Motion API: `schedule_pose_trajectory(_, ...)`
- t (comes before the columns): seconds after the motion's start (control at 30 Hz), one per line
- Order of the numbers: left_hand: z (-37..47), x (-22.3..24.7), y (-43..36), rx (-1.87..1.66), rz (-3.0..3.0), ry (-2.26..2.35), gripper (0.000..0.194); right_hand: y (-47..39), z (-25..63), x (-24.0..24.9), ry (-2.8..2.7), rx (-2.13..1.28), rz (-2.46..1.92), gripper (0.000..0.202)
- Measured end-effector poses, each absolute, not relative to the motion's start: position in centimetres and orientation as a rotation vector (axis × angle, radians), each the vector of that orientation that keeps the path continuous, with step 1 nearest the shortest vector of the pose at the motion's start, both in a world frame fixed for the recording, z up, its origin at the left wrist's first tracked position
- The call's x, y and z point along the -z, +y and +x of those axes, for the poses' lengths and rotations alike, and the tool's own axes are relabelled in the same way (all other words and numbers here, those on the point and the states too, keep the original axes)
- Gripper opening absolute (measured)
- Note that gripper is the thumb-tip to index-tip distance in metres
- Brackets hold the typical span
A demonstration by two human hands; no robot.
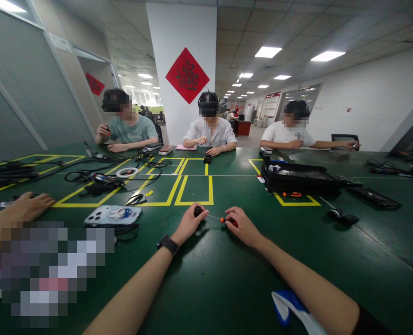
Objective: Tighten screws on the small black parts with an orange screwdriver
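Over the middle of the green table (213,288), my right hand (244,226) is closed around the orange-and-black handle of a screwdriver (223,220). Its thin metal shaft points left toward my left hand (189,222). That hand pinches a small dark object (198,211), partly covered by the fingers, whose kind I cannot make out. The shaft's tip reaches close to this object; whether they touch is unclear. A dark watch (168,244) is on my left wrist.
A phone in a patterned case (113,215) lies left of my hands, with cables and a white ring (127,172) beyond. Black trays (297,179) and an orange-handled tool (292,194) sit right. A blue-and-white item (285,304) lies by my right forearm. Another person's hand (26,207) rests at left; three people sit opposite.
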State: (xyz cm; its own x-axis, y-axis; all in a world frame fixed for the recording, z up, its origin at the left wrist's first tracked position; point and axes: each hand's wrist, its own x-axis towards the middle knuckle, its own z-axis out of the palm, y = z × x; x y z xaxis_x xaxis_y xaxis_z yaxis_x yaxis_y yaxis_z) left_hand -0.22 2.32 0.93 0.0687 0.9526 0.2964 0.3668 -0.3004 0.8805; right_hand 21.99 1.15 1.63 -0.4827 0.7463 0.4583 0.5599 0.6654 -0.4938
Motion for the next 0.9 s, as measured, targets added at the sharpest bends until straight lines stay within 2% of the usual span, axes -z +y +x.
schedule_pose_trajectory(0.1, -0.16, -1.06, 2.20, -1.224, 1.754, 1.310, 0.025, 1.07, 21.98, -1.66, -2.208, -0.361, -0.989, 0.008)
schedule_pose_trajectory(0.3, -0.23, -1.05, 2.34, -1.217, 1.762, 1.284, 0.021, 0.89, 21.80, -1.57, -2.213, -0.293, -1.072, 0.018)
schedule_pose_trajectory(0.43, -0.28, -0.80, 2.49, -1.216, 1.766, 1.276, 0.022, 0.96, 21.72, -1.47, -2.216, -0.245, -1.154, 0.010)
schedule_pose_trajectory(0.9, -0.55, -0.66, 2.62, -1.235, 1.800, 1.289, 0.023, 0.71, 21.90, -1.88, -2.183, -0.384, -1.021, 0.019)
